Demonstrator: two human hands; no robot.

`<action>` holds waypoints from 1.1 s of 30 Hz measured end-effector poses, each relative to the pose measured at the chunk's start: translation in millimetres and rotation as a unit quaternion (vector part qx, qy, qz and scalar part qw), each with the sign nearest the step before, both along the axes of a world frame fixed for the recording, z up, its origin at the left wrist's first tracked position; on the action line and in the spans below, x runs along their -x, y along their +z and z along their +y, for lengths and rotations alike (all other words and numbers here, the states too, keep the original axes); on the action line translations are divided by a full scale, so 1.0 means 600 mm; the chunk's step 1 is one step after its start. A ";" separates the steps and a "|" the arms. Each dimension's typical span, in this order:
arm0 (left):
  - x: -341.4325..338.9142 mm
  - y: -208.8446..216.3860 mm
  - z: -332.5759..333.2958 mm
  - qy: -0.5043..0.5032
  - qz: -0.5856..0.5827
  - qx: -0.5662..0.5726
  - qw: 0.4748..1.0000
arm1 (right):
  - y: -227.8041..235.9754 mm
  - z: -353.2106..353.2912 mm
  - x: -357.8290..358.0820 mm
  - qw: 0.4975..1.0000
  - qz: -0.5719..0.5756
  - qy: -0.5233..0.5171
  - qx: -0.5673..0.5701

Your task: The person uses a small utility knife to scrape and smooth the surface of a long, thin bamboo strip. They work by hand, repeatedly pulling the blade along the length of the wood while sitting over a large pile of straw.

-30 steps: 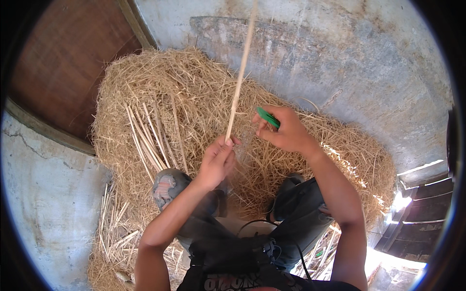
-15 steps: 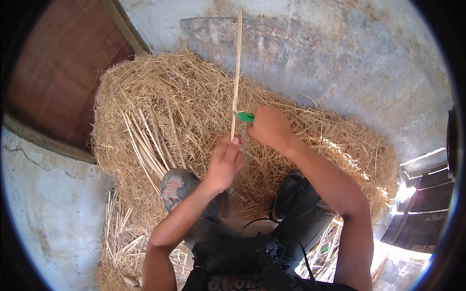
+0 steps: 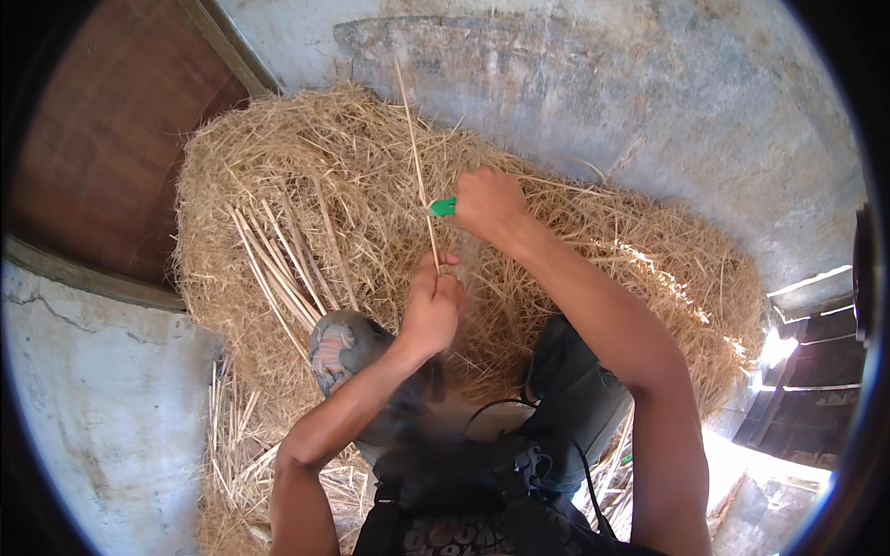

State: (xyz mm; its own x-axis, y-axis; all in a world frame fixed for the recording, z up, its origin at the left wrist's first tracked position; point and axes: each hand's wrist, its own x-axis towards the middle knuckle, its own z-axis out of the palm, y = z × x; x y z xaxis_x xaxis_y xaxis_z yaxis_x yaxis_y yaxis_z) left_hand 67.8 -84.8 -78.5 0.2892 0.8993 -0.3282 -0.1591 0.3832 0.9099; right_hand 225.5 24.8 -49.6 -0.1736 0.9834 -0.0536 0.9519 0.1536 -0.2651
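Note:
A long, thin pale wooden strip (image 3: 413,144) points up and away from my left hand (image 3: 434,306), whose fingers are closed round its lower end. My right hand (image 3: 491,201) is a closed fist round a small green tool (image 3: 443,207). The tip of that tool touches the strip a little above my left fingers; its exact kind is mostly hidden by the fist. Below both hands lies a thick heap of curly straw-coloured shavings (image 3: 519,306).
Several pale strips (image 3: 278,269) rest on the heap beside my left knee (image 3: 341,347). A stained wall (image 3: 630,102) rises behind the heap. At the left is a brown panel (image 3: 111,139) with a wooden frame. More strips (image 3: 607,491) lie by my right leg.
The strip has tilted to the left and shows its narrow side. My right hand and the green tool have shifted left and slightly up, still touching the strip.

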 end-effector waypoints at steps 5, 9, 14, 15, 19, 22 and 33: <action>0.010 -0.020 -0.005 -0.009 0.042 -0.044 0.998 | -0.015 -0.003 0.010 0.998 0.050 -0.013 -0.026; 0.021 0.008 -0.002 -0.012 -0.046 0.029 0.998 | -0.015 -0.001 0.013 0.993 0.102 -0.022 0.052; 0.047 0.039 0.012 -0.008 -0.137 0.124 0.983 | -0.010 0.004 -0.009 0.970 0.143 0.076 0.183; 0.053 0.043 0.015 -0.021 -0.146 0.127 0.981 | -0.003 0.004 -0.015 0.962 0.150 0.085 0.211; 0.071 0.048 0.025 -0.065 -0.242 0.139 0.958 | -0.007 0.007 -0.054 0.783 0.343 0.076 0.513; 0.081 0.046 0.035 -0.045 -0.260 0.100 0.960 | -0.008 0.001 -0.071 0.708 0.444 0.085 0.542; 0.069 0.039 0.049 0.109 -0.158 0.042 0.981 | 0.037 -0.045 -0.073 0.753 0.592 -0.007 0.288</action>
State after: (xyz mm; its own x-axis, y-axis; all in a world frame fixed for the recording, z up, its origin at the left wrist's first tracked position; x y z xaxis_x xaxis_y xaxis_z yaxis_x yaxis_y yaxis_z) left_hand 26.3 -55.3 -55.4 0.1926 0.9243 -0.3294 -0.5134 0.3810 0.7689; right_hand 269.5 -2.4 -27.4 -0.4258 0.8579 -0.2875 -0.0028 -0.3190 -0.9477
